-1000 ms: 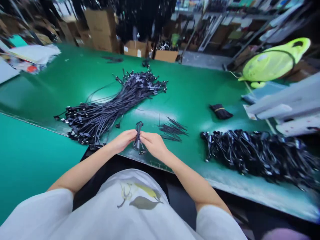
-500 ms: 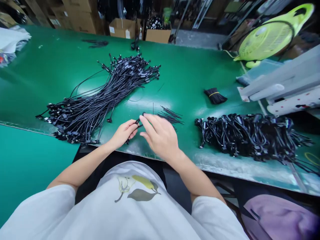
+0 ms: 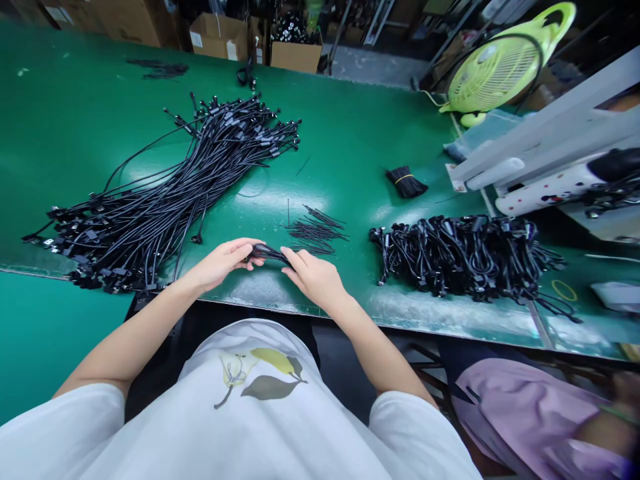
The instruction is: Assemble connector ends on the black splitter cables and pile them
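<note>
Between my hands, just above the table's front edge, stretches a folded black cable (image 3: 270,253). My left hand (image 3: 231,259) is closed on its left end, fingers curled around it. The right end sits in the closed fingers of my right hand (image 3: 314,277). Loose black twist ties (image 3: 319,230) lie on the green table (image 3: 345,147) right behind my right hand. To the left is a large heap of long black cables (image 3: 185,180) with connectors at both ends. On the right lies a row of coiled black cables (image 3: 460,257).
A bundle of black ties (image 3: 407,182) with a yellow band lies behind the coiled cables. A green fan (image 3: 495,70) and a white metal frame (image 3: 550,120) stand at the right. Cardboard boxes (image 3: 297,55) line the far edge. A person in purple (image 3: 530,407) sits at lower right.
My hands have moved apart, and the folded cable now spans between them. My right hand has lowered and turned to grip its right end. The whole view has shifted to the right.
</note>
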A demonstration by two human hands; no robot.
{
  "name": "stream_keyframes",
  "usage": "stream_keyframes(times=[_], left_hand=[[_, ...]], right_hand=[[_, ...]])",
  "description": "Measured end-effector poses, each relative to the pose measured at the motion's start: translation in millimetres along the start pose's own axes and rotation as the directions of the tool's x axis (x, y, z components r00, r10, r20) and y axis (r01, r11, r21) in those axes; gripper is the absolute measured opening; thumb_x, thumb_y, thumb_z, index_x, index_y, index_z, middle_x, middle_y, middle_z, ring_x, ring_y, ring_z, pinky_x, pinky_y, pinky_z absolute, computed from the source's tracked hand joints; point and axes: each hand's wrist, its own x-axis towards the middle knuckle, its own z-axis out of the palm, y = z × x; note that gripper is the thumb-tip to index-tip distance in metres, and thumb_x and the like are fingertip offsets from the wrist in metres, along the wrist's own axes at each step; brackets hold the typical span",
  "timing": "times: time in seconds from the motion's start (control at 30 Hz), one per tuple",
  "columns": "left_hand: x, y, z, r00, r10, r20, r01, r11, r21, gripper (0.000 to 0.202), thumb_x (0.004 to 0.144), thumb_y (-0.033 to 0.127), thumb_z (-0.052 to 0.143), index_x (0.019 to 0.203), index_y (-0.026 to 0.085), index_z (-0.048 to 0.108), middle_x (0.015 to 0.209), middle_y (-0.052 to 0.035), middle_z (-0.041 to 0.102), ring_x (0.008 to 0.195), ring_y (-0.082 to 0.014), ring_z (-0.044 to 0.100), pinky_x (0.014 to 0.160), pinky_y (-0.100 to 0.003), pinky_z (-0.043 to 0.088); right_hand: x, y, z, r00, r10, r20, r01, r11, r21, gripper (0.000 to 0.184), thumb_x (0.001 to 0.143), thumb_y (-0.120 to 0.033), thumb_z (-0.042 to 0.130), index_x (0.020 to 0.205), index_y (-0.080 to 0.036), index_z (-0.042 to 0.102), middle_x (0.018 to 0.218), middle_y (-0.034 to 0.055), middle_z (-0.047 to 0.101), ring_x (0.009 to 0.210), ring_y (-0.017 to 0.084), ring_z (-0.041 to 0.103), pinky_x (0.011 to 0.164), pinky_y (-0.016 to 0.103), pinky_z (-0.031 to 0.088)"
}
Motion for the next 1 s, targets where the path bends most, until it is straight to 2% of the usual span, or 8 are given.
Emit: stream_keyframes(times=[0.23, 0.5, 0.63, 0.7, 0.8, 0.87, 0.93, 1.0], left_hand=[[-4, 3, 7.5, 0.986, 0.159, 0.047, -0.160, 0.987, 0.011, 0.051, 0.078, 0.024, 0.076, 0.127, 0.022, 0.060, 0.131, -0.0087, 0.062, 0.127, -0.0249, 0.053, 0.108, -0.039, 0.039], [-4, 5, 12.0, 0.987, 0.152, 0.043, -0.151, 0.988, -0.032, 0.051, 0.079, 0.027, 0.075, 0.127, 0.020, 0.061, 0.135, -0.0120, 0.061, 0.132, -0.0291, 0.050, 0.116, -0.048, 0.029], [-7, 4, 9.1, 0.995, 0.096, 0.018, -0.097, 0.980, 0.174, 0.060, 0.078, 0.039, 0.073, 0.133, 0.024, 0.054, 0.145, -0.0124, 0.052, 0.136, -0.0296, 0.045, 0.115, -0.048, 0.032], [-13, 4, -2.6, 0.993, 0.095, -0.069, -0.064, 0.934, 0.352, 0.064, 0.076, 0.047, 0.073, 0.133, 0.025, 0.054, 0.145, -0.0116, 0.052, 0.136, -0.0303, 0.045, 0.114, -0.048, 0.033], [-18, 11, -34.3, 0.990, 0.036, -0.136, 0.037, 0.866, 0.499, 0.048, 0.082, 0.055, 0.063, 0.125, 0.034, 0.058, 0.132, 0.0005, 0.064, 0.127, -0.0261, 0.054, 0.113, -0.045, 0.036], [-22, 21, -55.1, 0.982, 0.046, -0.182, 0.064, 0.829, 0.555, 0.038, 0.086, 0.055, 0.057, 0.120, 0.039, 0.060, 0.123, 0.0079, 0.069, 0.121, -0.0224, 0.059, 0.112, -0.041, 0.037], [-30, 37, -71.1, 0.964, 0.118, -0.239, 0.061, 0.775, 0.629, 0.039, 0.088, 0.054, 0.055, 0.122, 0.036, 0.059, 0.123, 0.0080, 0.069, 0.118, -0.0206, 0.060, 0.111, -0.039, 0.038], [-36, 56, -88.1, 0.925, 0.235, -0.298, 0.072, 0.662, 0.746, 0.047, 0.090, 0.054, 0.051, 0.128, 0.027, 0.056, 0.127, 0.0018, 0.067, 0.118, -0.0202, 0.059, 0.109, -0.038, 0.038]], right_hand=[[-8, -3, 6, 0.997, 0.013, -0.078, -0.009, 0.999, 0.043, 0.043, 0.103, -0.035, 0.033, 0.136, -0.018, 0.054, 0.087, 0.0069, 0.063, 0.072, 0.014, 0.058, 0.062, 0.025, 0.040], [-13, -7, 12, 0.994, 0.007, -0.108, 0.014, 0.982, 0.190, 0.041, 0.100, -0.033, 0.037, 0.133, -0.018, 0.056, 0.085, 0.0067, 0.064, 0.075, 0.015, 0.060, 0.068, 0.024, 0.043], [-29, 32, -1, 0.974, 0.158, -0.161, -0.157, 0.987, 0.019, 0.038, 0.100, -0.034, 0.037, 0.122, -0.017, 0.062, 0.089, 0.0088, 0.065, 0.081, 0.018, 0.059, 0.073, 0.027, 0.042], [-49, 74, -13, 0.885, 0.368, -0.285, -0.412, 0.905, -0.110, 0.041, 0.100, -0.035, 0.034, 0.122, -0.015, 0.062, 0.094, 0.0117, 0.065, 0.085, 0.021, 0.057, 0.075, 0.030, 0.041], [-90, 145, -36, 0.624, 0.608, -0.491, -0.757, 0.627, -0.185, 0.047, 0.100, -0.037, 0.032, 0.133, -0.011, 0.054, 0.104, 0.0176, 0.061, 0.091, 0.025, 0.054, 0.076, 0.036, 0.039], [-113, 178, -49, 0.495, 0.699, -0.516, -0.862, 0.470, -0.190, 0.047, 0.099, -0.039, 0.035, 0.133, -0.013, 0.056, 0.108, 0.0203, 0.060, 0.091, 0.027, 0.053, 0.073, 0.040, 0.037], [-124, 193, -57, 0.445, 0.758, -0.476, -0.893, 0.413, -0.177, 0.045, 0.097, -0.041, 0.038, 0.120, -0.015, 0.066, 0.105, 0.0234, 0.061, 0.089, 0.029, 0.053, 0.068, 0.043, 0.033], [-128, 196, -60, 0.464, 0.756, -0.461, -0.878, 0.461, -0.128, 0.051, 0.096, -0.046, 0.037, 0.110, -0.012, 0.072, 0.100, 0.0298, 0.060, 0.088, 0.035, 0.052, 0.064, 0.047, 0.028]])
